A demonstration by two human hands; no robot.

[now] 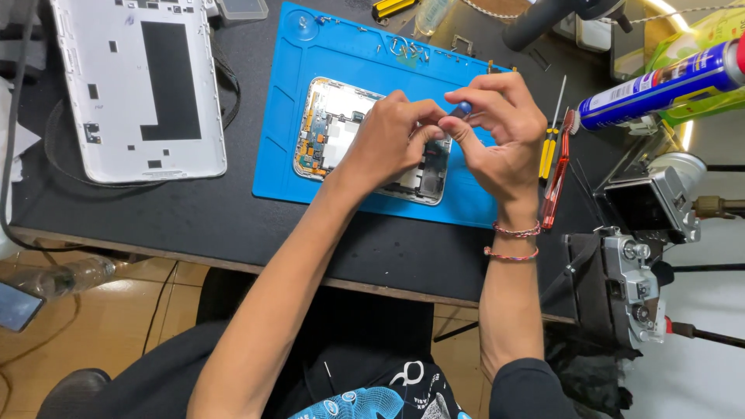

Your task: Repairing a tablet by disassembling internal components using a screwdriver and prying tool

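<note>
On the black worktop (194, 217), both hands pinched what looked like a blue-handled screwdriver (463, 109) over the opened tablet (330, 128); left hand (388, 140) steadying, right hand (500, 128) gripping the top.

We see a black table (194, 217). On it lie a blue mat (349, 66) under our hands and a white back cover (140, 85) left of them.

You wear two braided red-and-blue bracelets (513, 240) on your right wrist, bare forearms, and a black shirt (372, 396) printed in turquoise and white.
</note>
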